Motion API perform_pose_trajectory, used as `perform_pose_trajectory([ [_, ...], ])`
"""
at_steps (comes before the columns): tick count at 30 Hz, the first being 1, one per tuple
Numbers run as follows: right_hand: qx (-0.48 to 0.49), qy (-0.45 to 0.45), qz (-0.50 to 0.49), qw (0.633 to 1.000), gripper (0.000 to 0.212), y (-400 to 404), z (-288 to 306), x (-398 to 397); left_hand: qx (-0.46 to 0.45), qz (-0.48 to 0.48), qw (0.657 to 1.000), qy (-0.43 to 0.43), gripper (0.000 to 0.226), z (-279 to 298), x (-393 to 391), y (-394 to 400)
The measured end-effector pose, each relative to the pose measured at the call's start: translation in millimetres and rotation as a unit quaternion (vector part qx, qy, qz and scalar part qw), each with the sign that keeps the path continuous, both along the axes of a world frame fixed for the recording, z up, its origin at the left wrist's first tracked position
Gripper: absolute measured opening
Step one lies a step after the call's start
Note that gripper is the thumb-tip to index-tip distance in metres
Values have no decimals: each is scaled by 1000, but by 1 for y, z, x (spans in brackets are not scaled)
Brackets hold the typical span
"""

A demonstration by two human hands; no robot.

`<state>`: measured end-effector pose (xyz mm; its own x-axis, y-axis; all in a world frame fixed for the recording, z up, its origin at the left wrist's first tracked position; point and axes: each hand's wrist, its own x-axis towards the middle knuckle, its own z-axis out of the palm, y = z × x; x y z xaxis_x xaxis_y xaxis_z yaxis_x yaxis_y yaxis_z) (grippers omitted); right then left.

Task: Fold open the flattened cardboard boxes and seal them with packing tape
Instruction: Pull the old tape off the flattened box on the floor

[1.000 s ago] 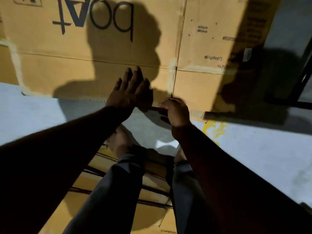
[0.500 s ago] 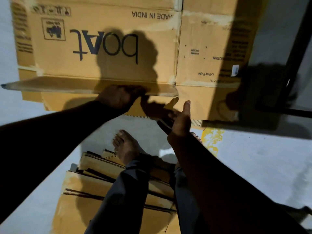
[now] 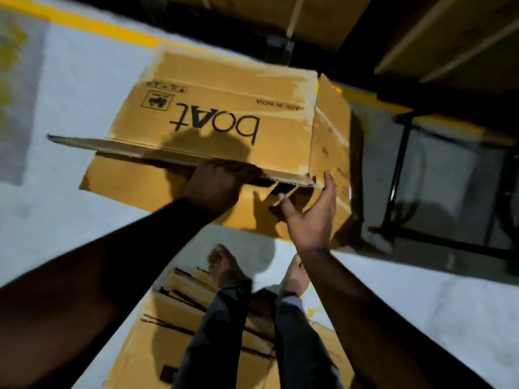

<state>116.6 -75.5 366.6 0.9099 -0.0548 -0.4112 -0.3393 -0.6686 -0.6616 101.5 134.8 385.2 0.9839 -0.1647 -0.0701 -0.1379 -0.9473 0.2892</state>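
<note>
Box: one cardboard box [image 3: 213, 119], partly opened, printed "boat" upside down, sits in the middle of the view, above the pale floor [image 3: 70, 88]; whether its far end rests on the floor cannot be told.
Box flaps: a long near flap [image 3: 118, 146] sticks out level toward the left; a lower panel [image 3: 134, 183] shows beneath it; a narrower side panel [image 3: 331, 141] turns away on the right.
Left hand: the left hand [image 3: 222, 182] reaches from the near left, arm stretched out, fingers curled over the near edge of the box's top panel, knuckles toward the camera; its grip is closed on that edge.
Right hand: the right hand [image 3: 311, 211] is raised at the box's near right corner, palm toward the box, fingers spread and mostly straight; its grip is wide open and holds nothing, the fingertips just beside the corner.
Flattened stack: several flattened cartons [image 3: 174, 313] lie on the near floor; the exact number cannot be told.
Feet: two bare feet [image 3: 224, 265] stand on that stack, trouser legs [image 3: 213, 341] covering part of it.
Surroundings: a yellow line [image 3: 84, 26] crosses the far floor; a dark metal frame [image 3: 398, 175] stands at the right; more cardboard [image 3: 449, 37] lies at the far right.
</note>
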Motion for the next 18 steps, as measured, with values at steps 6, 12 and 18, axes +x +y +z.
perform_pose_trajectory([
  [6, 30, -155, -5, 987, 60, 6, 178, 49, -71, 47, 994, -61, 45, 202, 27, 8],
  [12, 141, -174, -14, 975, 42, -3, 376, 92, -125, 80, 975, -166, 55, 389, 43, 14],
  [18, 230, -279, -69, 930, 24, -28, 522, 101, -122, 61, 935, -328, 44, 526, 68, -7],
])
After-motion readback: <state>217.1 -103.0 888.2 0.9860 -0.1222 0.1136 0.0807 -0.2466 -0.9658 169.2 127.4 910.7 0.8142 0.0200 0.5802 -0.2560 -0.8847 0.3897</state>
